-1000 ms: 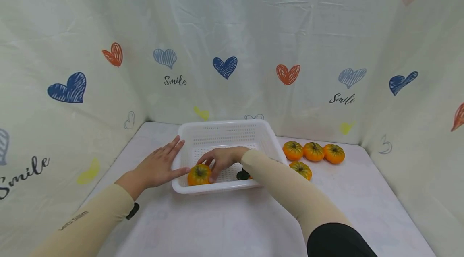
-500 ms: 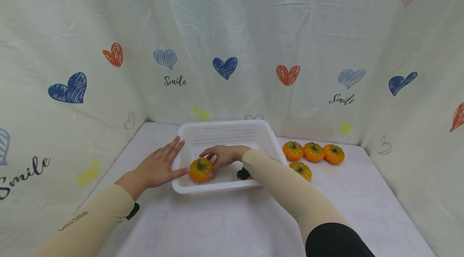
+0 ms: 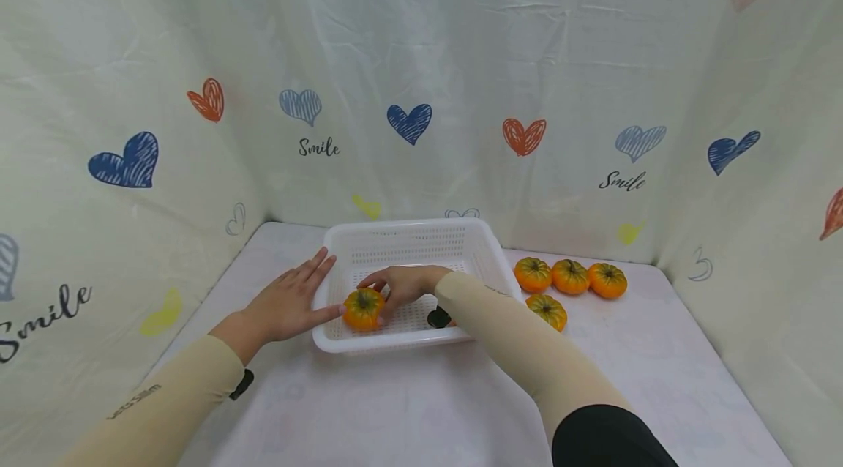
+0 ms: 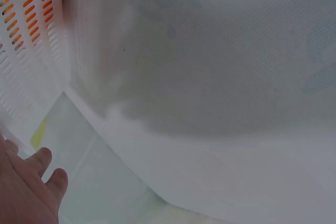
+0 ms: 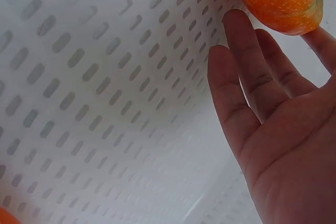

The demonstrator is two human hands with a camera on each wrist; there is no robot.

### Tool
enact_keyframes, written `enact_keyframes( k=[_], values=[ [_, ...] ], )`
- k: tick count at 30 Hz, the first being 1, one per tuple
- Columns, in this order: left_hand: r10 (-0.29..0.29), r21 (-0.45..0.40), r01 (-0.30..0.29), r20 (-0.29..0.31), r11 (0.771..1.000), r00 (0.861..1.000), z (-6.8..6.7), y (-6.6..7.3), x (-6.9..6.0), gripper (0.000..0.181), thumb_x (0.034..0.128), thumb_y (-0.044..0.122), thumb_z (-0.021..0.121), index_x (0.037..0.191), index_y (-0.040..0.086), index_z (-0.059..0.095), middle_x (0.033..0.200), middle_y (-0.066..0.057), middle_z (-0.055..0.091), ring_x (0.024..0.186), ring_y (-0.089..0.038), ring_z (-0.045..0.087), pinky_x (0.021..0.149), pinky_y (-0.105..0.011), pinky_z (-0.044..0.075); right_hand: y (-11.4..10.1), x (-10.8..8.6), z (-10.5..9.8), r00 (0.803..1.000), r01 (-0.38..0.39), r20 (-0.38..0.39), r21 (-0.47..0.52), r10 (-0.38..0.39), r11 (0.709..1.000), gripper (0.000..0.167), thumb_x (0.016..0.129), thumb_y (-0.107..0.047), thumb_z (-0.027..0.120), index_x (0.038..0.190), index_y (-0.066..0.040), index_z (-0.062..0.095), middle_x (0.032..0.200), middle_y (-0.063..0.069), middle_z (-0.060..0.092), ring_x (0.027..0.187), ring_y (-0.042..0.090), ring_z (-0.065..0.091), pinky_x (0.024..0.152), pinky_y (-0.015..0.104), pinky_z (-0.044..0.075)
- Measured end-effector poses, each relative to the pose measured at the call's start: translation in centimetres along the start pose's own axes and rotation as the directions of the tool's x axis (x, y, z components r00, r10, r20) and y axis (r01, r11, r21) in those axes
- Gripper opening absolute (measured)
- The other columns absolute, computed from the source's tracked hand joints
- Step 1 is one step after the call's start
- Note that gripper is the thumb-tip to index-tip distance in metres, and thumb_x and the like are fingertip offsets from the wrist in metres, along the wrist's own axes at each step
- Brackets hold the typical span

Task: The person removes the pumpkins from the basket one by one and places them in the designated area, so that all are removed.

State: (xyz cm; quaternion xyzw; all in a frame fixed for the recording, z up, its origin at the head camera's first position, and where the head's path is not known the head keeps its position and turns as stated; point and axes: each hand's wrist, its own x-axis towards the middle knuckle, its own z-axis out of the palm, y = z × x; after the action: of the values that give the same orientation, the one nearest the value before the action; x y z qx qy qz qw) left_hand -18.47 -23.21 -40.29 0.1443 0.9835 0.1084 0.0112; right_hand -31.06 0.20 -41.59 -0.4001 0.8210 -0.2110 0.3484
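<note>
A small orange pumpkin with green streaks is at the front left corner inside the white plastic basket. My right hand reaches into the basket and grips this pumpkin between thumb and fingers. In the right wrist view the same pumpkin shows at the top right, with the other fingers of the hand extended below it. Fingers straight and spread, my left hand rests on the basket's left rim, its thumb pointing toward the pumpkin. The left wrist view shows only part of that hand.
Several more small pumpkins sit on the white table right of the basket. Another orange piece shows in the basket, mostly hidden by the right forearm in the head view. A heart-printed curtain surrounds the table.
The pumpkin in my right hand has shifted slightly back from the basket's front wall. My left hand has stayed on the rim.
</note>
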Motion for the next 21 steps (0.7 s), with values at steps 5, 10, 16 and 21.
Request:
enact_keyframes(
  k=[5, 10, 16, 21],
  values=[
    [-0.005, -0.001, 0.005, -0.002, 1.000, 1.000, -0.1, 0.2, -0.1, 0.097, 0.0924, 0.068, 0.050, 0.159, 0.005, 0.018, 0.165, -0.018, 0.010, 0.145, -0.042, 0.025, 0.114, -0.061, 0.021, -0.2, -0.1, 0.1, 1.000, -0.009, -0.011, 0.019, 0.010, 1.000, 0.072, 0.079, -0.023, 0.086, 0.143, -0.024, 0.053, 0.132, -0.002, 0.058, 0.116, 0.012, 0.053, 0.105, 0.035, 0.043],
    [-0.007, 0.001, 0.007, -0.012, 1.000, 1.000, -0.4, 0.5, -0.2, 0.096, 0.0927, 0.065, 0.052, 0.158, 0.004, 0.020, 0.164, -0.018, 0.012, 0.144, -0.043, 0.027, 0.114, -0.061, 0.023, -0.2, -0.2, 0.0, 1.000, -0.011, -0.024, 0.029, 0.012, 1.000, 0.071, 0.077, -0.023, 0.087, 0.141, -0.023, 0.054, 0.130, -0.003, 0.058, 0.115, 0.011, 0.053, 0.108, 0.035, 0.040],
    [-0.002, 0.001, 0.002, -0.022, 1.000, 1.000, -0.4, 0.6, -0.2, 0.097, 0.0916, 0.068, 0.051, 0.158, 0.003, 0.022, 0.164, -0.019, 0.014, 0.143, -0.043, 0.028, 0.113, -0.062, 0.024, 0.0, -0.5, -0.5, 0.998, -0.028, -0.061, -0.001, 0.028, 1.000, 0.077, 0.074, -0.032, 0.088, 0.142, -0.023, 0.054, 0.131, -0.002, 0.057, 0.112, 0.012, 0.054, 0.102, 0.034, 0.045],
    [0.001, 0.002, -0.001, -0.024, 1.000, 1.000, -0.4, 0.6, -0.2, 0.098, 0.0911, 0.070, 0.050, 0.158, 0.003, 0.022, 0.163, -0.020, 0.015, 0.143, -0.044, 0.029, 0.112, -0.063, 0.025, 0.1, -0.8, -1.2, 0.995, -0.033, -0.088, 0.028, 0.035, 0.999, 0.079, 0.076, -0.031, 0.087, 0.145, -0.021, 0.052, 0.132, 0.001, 0.058, 0.106, 0.012, 0.058, 0.089, 0.027, 0.052]
  ],
)
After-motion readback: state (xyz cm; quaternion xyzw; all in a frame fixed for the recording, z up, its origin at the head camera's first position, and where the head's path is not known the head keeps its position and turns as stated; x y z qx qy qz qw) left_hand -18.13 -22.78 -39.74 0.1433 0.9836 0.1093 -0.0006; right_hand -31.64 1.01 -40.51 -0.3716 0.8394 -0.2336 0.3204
